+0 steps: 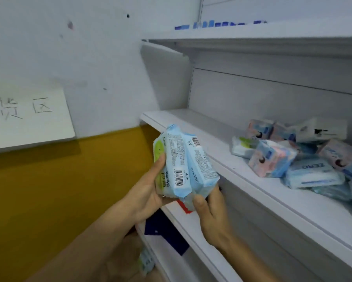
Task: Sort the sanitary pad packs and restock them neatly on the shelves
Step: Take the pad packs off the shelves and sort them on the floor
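Both hands held a bunch of light-blue pad packs just off the front left corner of the middle shelf. The left hand gripped the bunch from its left side, thumb pressed against a pack with a green face on it, while the right hand clasped the bottom ends from below. The packs stood roughly upright, barcodes facing the camera.

Further right on the middle shelf lay a loose heap of packs, tumbled over one another at all angles, one marked ZERO; the left part of that shelf was bare. Above the middle shelf, the top shelf carried a row of blue items at its back, blurred. Below the middle shelf, a lower shelf showed behind the hands, with a dark blue object partly hidden by the wrists. Left of the middle shelf, a white handwritten sign hung on the wall.
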`<state>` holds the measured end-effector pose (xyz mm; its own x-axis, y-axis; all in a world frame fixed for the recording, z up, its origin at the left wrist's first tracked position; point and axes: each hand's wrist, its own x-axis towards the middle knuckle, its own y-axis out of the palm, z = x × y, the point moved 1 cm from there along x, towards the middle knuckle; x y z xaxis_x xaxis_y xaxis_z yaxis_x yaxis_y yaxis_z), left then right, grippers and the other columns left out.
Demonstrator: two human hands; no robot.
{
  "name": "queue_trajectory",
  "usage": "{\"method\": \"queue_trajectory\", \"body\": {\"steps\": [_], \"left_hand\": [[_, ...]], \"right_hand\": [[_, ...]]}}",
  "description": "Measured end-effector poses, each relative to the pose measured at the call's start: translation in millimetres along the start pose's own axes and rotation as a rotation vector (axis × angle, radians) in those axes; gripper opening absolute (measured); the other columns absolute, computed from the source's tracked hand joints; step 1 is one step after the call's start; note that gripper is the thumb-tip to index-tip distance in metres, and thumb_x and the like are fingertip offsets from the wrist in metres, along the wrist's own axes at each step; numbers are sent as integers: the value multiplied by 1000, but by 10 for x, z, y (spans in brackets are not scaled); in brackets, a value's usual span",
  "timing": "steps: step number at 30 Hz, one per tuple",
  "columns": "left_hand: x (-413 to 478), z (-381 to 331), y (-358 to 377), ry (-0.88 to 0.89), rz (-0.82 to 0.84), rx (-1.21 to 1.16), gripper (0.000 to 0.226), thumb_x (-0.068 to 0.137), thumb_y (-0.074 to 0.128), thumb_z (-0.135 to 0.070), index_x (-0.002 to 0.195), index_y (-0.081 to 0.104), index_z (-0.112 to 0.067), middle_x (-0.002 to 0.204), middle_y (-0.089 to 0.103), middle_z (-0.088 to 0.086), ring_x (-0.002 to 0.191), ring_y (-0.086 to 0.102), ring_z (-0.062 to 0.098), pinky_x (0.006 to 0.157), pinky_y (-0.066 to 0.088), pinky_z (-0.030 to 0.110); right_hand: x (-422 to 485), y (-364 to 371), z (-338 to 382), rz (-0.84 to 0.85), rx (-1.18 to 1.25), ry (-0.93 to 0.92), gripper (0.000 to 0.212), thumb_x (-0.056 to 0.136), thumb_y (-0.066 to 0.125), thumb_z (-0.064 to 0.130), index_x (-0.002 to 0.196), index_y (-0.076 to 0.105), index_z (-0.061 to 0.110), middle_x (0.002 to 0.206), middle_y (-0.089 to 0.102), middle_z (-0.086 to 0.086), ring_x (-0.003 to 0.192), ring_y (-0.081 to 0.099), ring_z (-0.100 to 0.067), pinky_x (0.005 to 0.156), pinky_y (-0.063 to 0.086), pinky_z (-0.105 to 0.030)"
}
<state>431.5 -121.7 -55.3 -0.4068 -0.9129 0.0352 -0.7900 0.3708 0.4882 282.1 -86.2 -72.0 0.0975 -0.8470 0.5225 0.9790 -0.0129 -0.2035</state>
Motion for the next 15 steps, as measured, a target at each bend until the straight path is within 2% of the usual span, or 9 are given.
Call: {"method": "queue_trajectory", "body": {"steps": [1,3,5,7,9,11,13,15], "left_hand": [[-52,-66,-234,9,-58,32,61,85,53,-58,136,52,-24,134,58,11,126,52,34,110,30,60],[-150,-213,-668,24,-205,140,63,79,63,-56,131,55,-21,125,65,9,117,60,32,104,40,58],[-206,-302,-1075,45,-302,268,61,76,67,-50,127,55,-18,114,70,5,105,67,27,90,53,48],[-225,-328,-1399,73,-370,358,58,74,67,-45,124,56,-17,108,72,2,97,70,23,76,58,37],[-194,-260,-1673,72,-431,379,54,77,65,-47,123,56,-19,108,72,2,95,71,21,72,57,33],[-105,-115,-1910,27,-479,331,40,90,56,-44,123,55,-21,110,71,2,95,70,19,72,57,31],[-30,64,-2057,-35,-496,251,31,98,47,-35,125,52,-21,114,69,5,97,69,21,74,58,32],[97,327,-2300,-122,-514,196,30,100,45,-27,129,49,-20,116,67,7,99,68,22,78,58,34]], "right_hand": [[80,164,-16,27,3,35,75,76,46,82,130,52,31,124,61,12,113,59,-11,86,53,-29],[261,456,-88,59,52,125,81,69,47,87,121,56,26,110,68,12,99,64,-4,74,51,-18],[448,712,-196,104,105,227,83,67,55,78,126,51,21,106,68,13,92,65,5,68,49,-10],[589,975,-308,207,147,304,84,69,67,69,136,37,28,108,65,14,87,62,15,64,46,-4],[670,1252,-472,301,194,379,62,78,71,37,130,38,33,106,66,14,85,64,12,63,48,-7],[719,1527,-676,357,213,397,58,80,72,5,127,44,24,105,70,8,94,69,-4,69,55,-18],[715,1703,-929,344,176,389,67,75,79,3,131,44,19,118,67,1,107,66,-17,79,57,-30],[704,1853,-1353,287,116,494,78,64,88,18,129,46,25,117,66,5,107,65,-15,82,58,-35]]}}
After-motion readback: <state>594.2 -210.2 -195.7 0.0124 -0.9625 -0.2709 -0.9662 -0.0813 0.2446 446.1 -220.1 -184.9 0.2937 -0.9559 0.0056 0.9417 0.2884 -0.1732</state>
